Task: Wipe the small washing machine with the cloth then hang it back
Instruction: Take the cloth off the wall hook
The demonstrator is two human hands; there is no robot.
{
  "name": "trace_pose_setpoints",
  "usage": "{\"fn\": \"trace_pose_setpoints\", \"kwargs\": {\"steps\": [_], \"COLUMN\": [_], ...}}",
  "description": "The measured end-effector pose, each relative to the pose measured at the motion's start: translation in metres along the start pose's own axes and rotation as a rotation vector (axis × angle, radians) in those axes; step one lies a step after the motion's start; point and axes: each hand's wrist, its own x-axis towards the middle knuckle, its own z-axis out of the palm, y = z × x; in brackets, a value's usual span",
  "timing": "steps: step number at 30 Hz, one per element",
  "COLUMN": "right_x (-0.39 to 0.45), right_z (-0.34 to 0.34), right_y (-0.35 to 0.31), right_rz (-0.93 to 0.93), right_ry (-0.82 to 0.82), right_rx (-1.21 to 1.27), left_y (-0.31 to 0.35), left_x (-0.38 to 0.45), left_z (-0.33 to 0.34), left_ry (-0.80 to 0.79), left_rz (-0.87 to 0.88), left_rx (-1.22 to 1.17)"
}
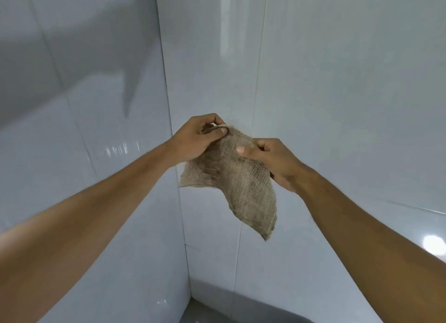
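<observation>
Currently left hand (pixel 193 140) pinches the loop (pixel 217 127) at the cloth's (pixel 231 175) top corner, fingers (pixel 223 130) pressed on it. Cloth is held up against the tiled wall (pixel 337 81) corner; right hand (pixel 272 161) pinches its right edge. No hook visible, washing machine out of view. Risk: loop misses the hook, cloth drops.

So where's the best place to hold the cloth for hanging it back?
By its loop at the top corner, from the left, where the left hand already pinches it. The cloth hangs limp below, and the right hand steadies its upper edge. No hook is visible.
</observation>
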Motion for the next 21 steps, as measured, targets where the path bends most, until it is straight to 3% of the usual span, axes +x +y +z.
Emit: {"fn": "trace_pose_setpoints", "kwargs": {"steps": [6, 9, 11, 17, 21], "right_x": [-0.073, -0.109, -0.135, -0.211, -0.256], "right_z": [-0.007, -0.014, -0.023, -0.065, -0.096], "right_y": [-0.015, -0.017, -0.014, 0.013, 0.040], "right_rz": [-0.006, -0.004, 0.010, 0.039, 0.104], "right_ry": [0.010, -0.043, -0.040, 0.089, 0.248], "right_rx": [0.048, 0.055, 0.091, 0.238, 0.266], "left_y": [0.027, 0.030, 0.027, 0.041, 0.072], "left_x": [-0.072, -0.109, -0.138, -0.223, -0.257], "left_z": [0.050, 0.091, 0.126, 0.246, 0.294], "left_ry": [-0.137, -0.224, -0.222, -0.290, -0.114], "left_rz": [-0.310, -0.541, -0.606, -0.523, -0.497], "left_rx": [-0.446, -0.787, -1.046, -1.651, -1.797]}}
